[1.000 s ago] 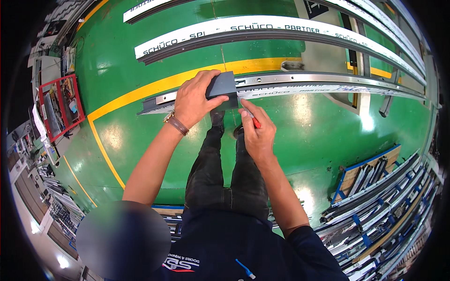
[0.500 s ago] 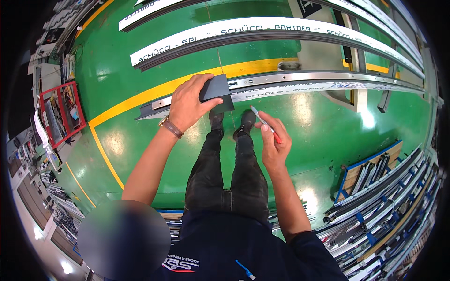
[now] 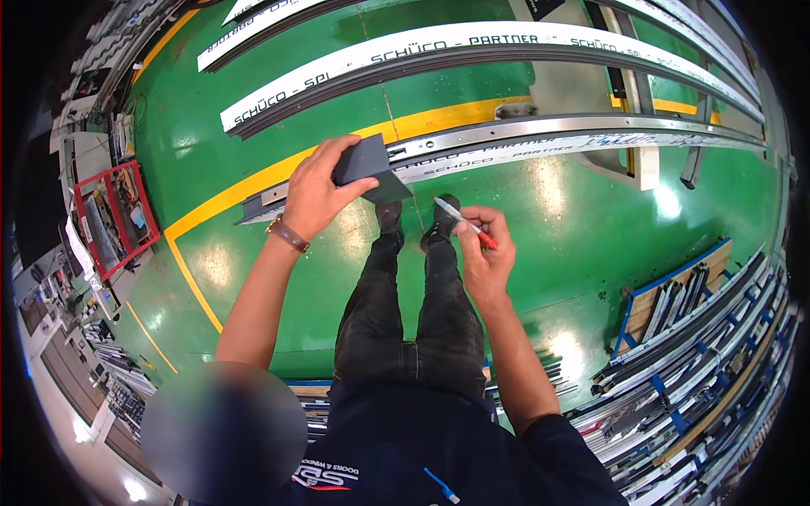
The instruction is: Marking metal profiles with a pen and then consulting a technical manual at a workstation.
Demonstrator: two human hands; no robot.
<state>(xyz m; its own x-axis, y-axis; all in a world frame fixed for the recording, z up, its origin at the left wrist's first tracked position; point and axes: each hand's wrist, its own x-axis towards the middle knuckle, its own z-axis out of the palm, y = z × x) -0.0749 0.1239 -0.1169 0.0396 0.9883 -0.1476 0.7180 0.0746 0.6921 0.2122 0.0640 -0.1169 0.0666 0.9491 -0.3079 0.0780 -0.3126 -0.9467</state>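
My left hand (image 3: 317, 192) is closed around a dark grey angle-shaped block (image 3: 364, 162), fingers over its far side and thumb on its near face. The block sits across a long metal profile (image 3: 506, 131), close to the profile's left end, with its near face hanging in front; whether its underside touches the profile is hidden. Lower and to the right, my right hand (image 3: 488, 257) grips a grey marker pen (image 3: 460, 217) with a red end. Its tip points up and left toward the block, a short gap away from it.
Beyond lie more long profiles (image 3: 380, 57) with white printed film, resting on a metal stand (image 3: 645, 160). A red-framed cart (image 3: 114, 219) is at the left. Racks of profiles (image 3: 700, 363) and a blue-edged wooden board (image 3: 666, 304) stand at the lower right. Yellow lines cross the green floor.
The view has shifted slightly, moving the profiles left. My left hand and the block appear further left, the block's near face tilted more. My right hand has moved a little left with the marker pen.
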